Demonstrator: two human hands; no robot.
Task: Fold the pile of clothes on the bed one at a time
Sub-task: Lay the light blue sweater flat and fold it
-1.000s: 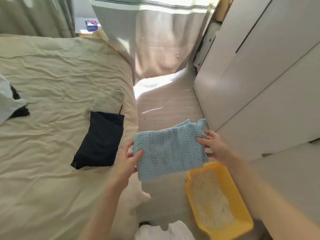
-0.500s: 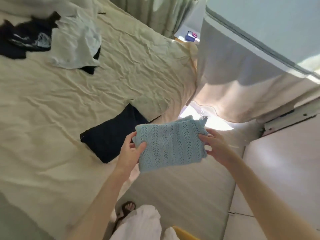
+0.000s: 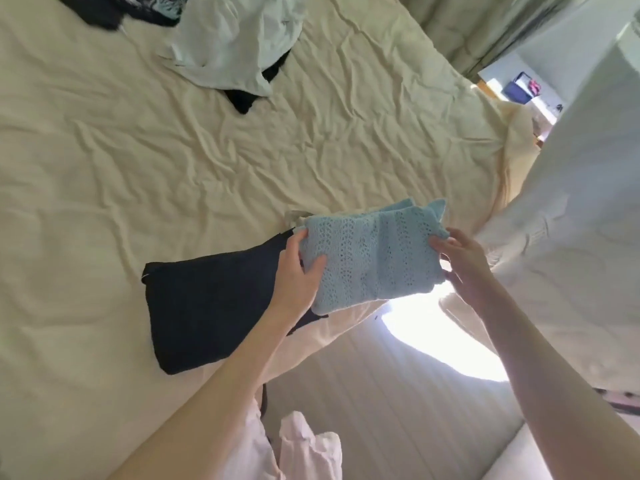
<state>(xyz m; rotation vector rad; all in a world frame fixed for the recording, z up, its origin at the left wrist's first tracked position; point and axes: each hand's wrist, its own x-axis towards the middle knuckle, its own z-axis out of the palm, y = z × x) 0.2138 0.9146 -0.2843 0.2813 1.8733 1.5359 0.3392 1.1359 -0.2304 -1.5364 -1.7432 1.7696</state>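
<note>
Progress: one dark garment (image 3: 211, 306) is lying folded near the bed (image 3: 104, 174) edge; the blue knit (image 3: 370, 259) looks folded too, not yet set down.
Left to do: a pile (image 3: 225, 43) of white and dark clothes is waiting unfolded near the bed's far edge.
Knit: it is hanging in the air over the bed's near edge, partly above the dark garment.
Left hand (image 3: 298, 271): gripping the knit's left side, thumb on top.
Right hand (image 3: 460, 258): pinching the knit's right side, fingers curling behind.
Hands: apart, one at each end.
</note>
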